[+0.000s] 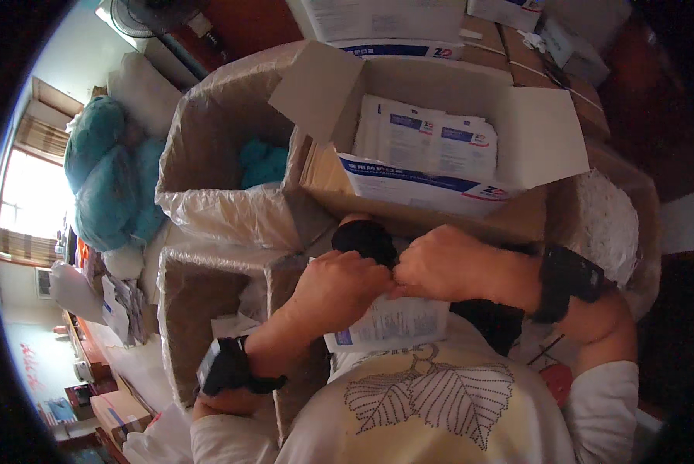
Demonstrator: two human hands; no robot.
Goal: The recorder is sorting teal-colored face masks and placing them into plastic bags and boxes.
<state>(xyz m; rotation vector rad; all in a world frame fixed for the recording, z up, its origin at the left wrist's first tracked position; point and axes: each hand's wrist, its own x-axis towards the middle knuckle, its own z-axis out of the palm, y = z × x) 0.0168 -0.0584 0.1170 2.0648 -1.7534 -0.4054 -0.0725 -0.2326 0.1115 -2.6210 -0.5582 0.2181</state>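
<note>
Close in front of my chest, a flat white packet (405,321) with blue print hangs from my hands. My left hand (339,286) is closed, its fingers pinching the packet's upper edge. Right beside it, my right hand (443,264) is closed on the same edge, and the knuckles of both nearly touch. The fingertips themselves are hidden behind the hands. Just beyond them stands an open white carton (424,185) with a blue stripe. Several similar white packets (420,143) stand inside it, its flaps spread outward.
A plastic-lined box (235,205) holding teal material (263,162) stands left of the carton. Another lined box (215,267) is nearer me on the left. Big teal bundles (111,174) are piled further left. Stacked cartons (385,19) and a fan (150,14) are at the back.
</note>
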